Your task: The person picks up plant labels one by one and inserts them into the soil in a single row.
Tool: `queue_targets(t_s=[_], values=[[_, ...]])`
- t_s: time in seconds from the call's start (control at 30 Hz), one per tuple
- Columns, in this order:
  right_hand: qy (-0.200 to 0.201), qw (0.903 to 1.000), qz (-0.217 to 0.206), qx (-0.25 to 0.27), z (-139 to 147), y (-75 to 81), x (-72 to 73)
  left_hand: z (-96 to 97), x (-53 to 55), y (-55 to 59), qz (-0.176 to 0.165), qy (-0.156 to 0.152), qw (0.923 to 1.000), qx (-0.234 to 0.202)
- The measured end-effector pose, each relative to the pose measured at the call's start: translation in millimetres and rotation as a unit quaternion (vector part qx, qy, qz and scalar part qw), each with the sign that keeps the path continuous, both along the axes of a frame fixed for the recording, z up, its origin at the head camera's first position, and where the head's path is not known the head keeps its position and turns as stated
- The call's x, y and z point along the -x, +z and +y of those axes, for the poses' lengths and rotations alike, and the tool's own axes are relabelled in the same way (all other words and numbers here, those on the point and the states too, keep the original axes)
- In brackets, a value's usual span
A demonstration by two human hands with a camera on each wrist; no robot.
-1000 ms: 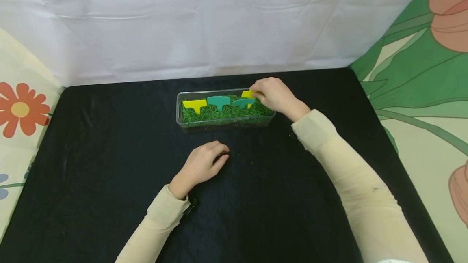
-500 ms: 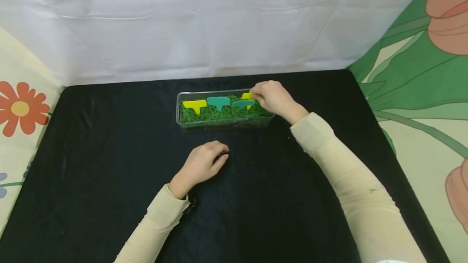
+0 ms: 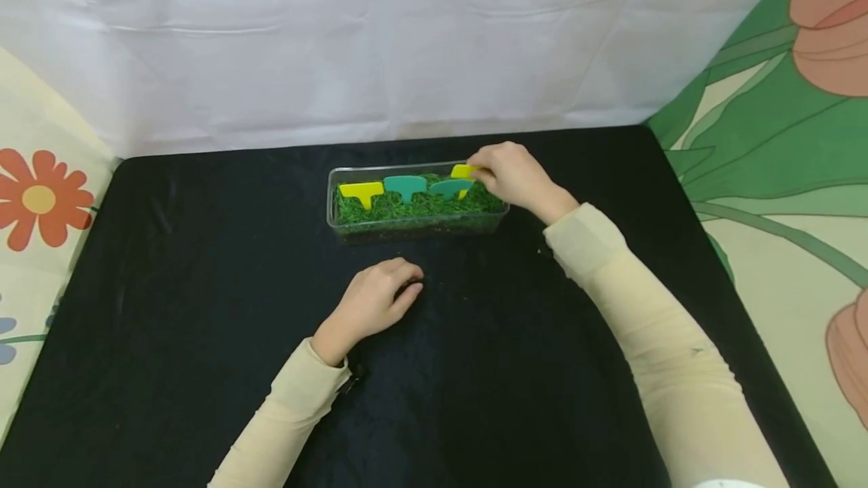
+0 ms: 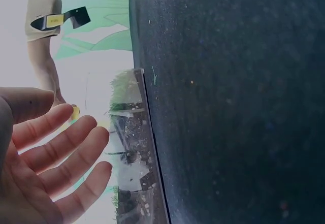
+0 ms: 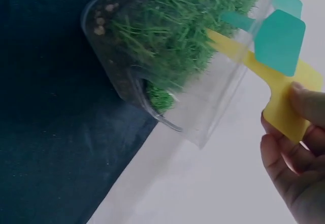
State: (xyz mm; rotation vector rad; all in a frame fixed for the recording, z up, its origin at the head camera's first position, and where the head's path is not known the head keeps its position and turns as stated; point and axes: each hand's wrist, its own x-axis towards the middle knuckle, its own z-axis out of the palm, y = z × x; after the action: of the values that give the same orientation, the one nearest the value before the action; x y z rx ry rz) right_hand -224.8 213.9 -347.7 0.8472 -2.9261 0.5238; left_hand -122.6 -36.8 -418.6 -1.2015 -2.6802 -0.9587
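My right hand point(image 3: 515, 178) pinches a yellow T-shaped plant label point(image 3: 464, 171) between thumb and fingers. In the right wrist view this label's point(image 5: 282, 99) stem reaches down into the grass point(image 5: 177, 31). The label stands at the right end of a clear plastic tub point(image 3: 380, 235) of grass over soil. Two teal plant labels, one in the middle point(image 3: 405, 185) and one just left of my right hand point(image 3: 453, 188), and another yellow label point(image 3: 362, 191) at the left stand in the grass. My left hand point(image 3: 373, 298), fingers loosely curled, rests on the black cloth in front, holding nothing.
Black cloth point(image 3: 203, 307) covers the table. Behind it hangs a white sheet point(image 3: 271, 59), with flower-printed fabric point(image 3: 766, 149) at the right and more point(image 3: 41, 134) at the left. A few small crumbs lie before the tub.
My right hand dips a little, then rises again, bringing the yellow label slightly up and to the right. My left hand stays in place.
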Motion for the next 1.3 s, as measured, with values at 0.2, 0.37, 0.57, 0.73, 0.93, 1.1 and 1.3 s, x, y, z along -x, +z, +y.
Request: queue_targets(t_s=[0.2, 0.37, 0.57, 0.73, 0.93, 1.1, 1.3], values=[[-0.008, 0.9999, -0.010, -0.003, -1.8, 8.4, 4.1, -0.1, 0.3, 0.8, 0.000, -0.001, 1.0000, -0.002], [-0.014, 0.9997, -0.016, -0.013, -3.4, 11.2, 5.3, -0.4, 1.2, 1.1, 0.001, -0.003, 1.0000, -0.005], [-0.014, 0.9997, -0.016, -0.012, -2.9, 10.3, 5.3, -1.1, 1.9, 0.8, 0.002, 0.000, 1.0000, -0.005], [-0.006, 0.9998, -0.021, 0.000, -3.2, 5.7, 5.9, -1.4, 1.6, 0.7, 0.002, 0.000, 1.0000, -0.004], [0.000, 0.9995, -0.028, -0.013, -0.3, 0.4, 5.7, -2.4, 0.8, 0.7, 0.002, 0.003, 1.0000, -0.003], [0.010, 0.9992, -0.030, -0.023, 1.4, -1.9, 5.3, -3.1, 0.4, 0.8, 0.001, 0.004, 1.0000, -0.002], [0.010, 0.9994, -0.023, -0.025, -3.3, -5.7, 4.8, -3.6, 0.4, -0.3, 0.002, 0.003, 1.0000, -0.003]])
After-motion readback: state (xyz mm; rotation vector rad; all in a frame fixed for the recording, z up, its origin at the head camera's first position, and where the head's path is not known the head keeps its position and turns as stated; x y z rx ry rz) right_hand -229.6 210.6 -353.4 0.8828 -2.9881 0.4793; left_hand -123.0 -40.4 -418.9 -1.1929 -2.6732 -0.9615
